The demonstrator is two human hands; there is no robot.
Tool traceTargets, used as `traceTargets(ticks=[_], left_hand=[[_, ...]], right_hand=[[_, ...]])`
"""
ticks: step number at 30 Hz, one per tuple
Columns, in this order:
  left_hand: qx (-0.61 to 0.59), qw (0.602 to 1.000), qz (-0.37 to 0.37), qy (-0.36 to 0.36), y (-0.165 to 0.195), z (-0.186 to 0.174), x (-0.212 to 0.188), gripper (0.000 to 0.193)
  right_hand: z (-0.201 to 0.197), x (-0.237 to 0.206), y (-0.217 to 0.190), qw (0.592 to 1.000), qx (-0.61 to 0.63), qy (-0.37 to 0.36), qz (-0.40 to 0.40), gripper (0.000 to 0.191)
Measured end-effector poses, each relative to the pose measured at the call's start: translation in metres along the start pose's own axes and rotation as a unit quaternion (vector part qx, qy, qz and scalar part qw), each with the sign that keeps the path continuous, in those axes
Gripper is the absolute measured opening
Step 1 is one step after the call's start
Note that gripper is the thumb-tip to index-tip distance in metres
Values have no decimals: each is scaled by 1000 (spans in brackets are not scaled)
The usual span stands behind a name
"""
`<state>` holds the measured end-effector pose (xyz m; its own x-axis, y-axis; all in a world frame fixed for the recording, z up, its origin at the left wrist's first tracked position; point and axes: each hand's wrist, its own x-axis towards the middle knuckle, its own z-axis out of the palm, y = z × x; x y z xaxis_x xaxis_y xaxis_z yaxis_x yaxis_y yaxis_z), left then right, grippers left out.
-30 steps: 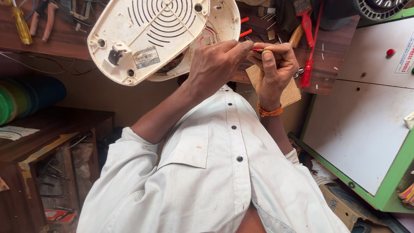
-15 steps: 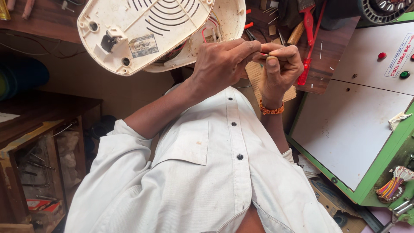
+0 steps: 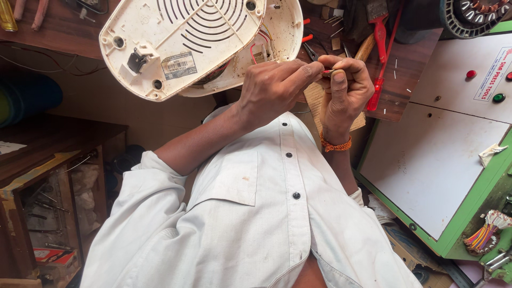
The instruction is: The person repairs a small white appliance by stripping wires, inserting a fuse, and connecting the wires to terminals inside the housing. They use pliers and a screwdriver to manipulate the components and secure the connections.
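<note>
The left hand and right hand meet fingertip to fingertip, both pinching the end of a thin red wire between them; the right wrist wears an orange thread band. At ten o'clock from the hands lies an upturned cream appliance base, its shell open toward them with red wires showing inside; a small pale rectangular sticker sits on its underside. At two o'clock a red-handled screwdriver rests on the wooden bench. At three o'clock stands a green-edged panel box with a red button, a green button and a white sign. Both forearms rise from the white shirt, elbows bent.
</note>
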<state>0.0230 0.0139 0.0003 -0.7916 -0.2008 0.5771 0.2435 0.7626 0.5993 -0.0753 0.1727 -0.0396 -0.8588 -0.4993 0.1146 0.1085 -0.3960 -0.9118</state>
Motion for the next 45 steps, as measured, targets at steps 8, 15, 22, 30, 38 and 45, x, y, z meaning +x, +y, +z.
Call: traceTargets(ticks=[8, 15, 22, 30, 38, 45], left_hand=[[-9, 1000, -11, 8, 5, 2, -2, 31], [7, 998, 30, 47, 6, 1, -6, 31], [-149, 982, -98, 64, 17, 8, 0, 9], [-235, 954, -183, 22, 11, 4, 3, 14], [-327, 908, -261, 1, 4, 13, 0, 14], [-324, 900, -285, -58, -6, 15, 3, 14]], right_hand=[[12, -15, 7, 996, -48, 39, -71, 33], [19, -29, 10, 998, 35, 40, -30, 30], [15, -17, 16, 997, 50, 29, -53, 31], [8, -5, 1, 995, -88, -4, -37, 32], [20, -10, -4, 990, -139, 20, -20, 29], [-67, -9, 37, 921, -388, 26, -12, 34]])
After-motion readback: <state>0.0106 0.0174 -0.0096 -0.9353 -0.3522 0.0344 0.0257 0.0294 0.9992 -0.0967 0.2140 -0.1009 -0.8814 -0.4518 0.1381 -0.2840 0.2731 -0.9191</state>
